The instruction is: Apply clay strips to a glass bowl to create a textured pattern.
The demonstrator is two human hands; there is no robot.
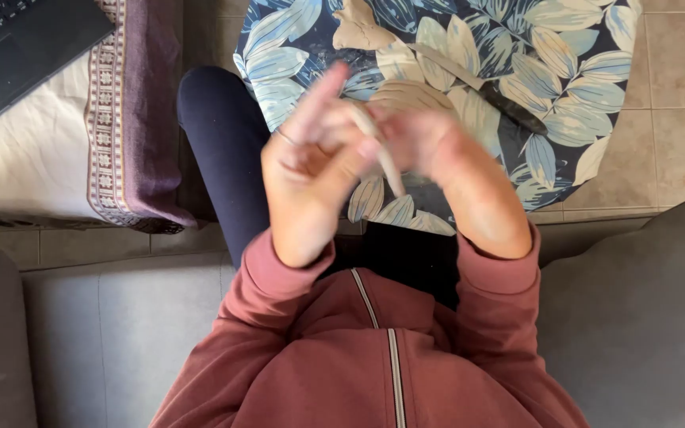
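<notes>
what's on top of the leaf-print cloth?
On the leaf-print cloth lie a flattened lump of clay and a long dark-handled tool. The left hand and right hand, rolling a thin clay strip, cover the cloth's near middle.

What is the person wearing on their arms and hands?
Both arms are in dusty-red sleeves with ribbed cuffs, part of a zip-up top with a pale zipper. The left hand wears a thin ring on one finger. The right hand is bare; it is blurred.
</notes>
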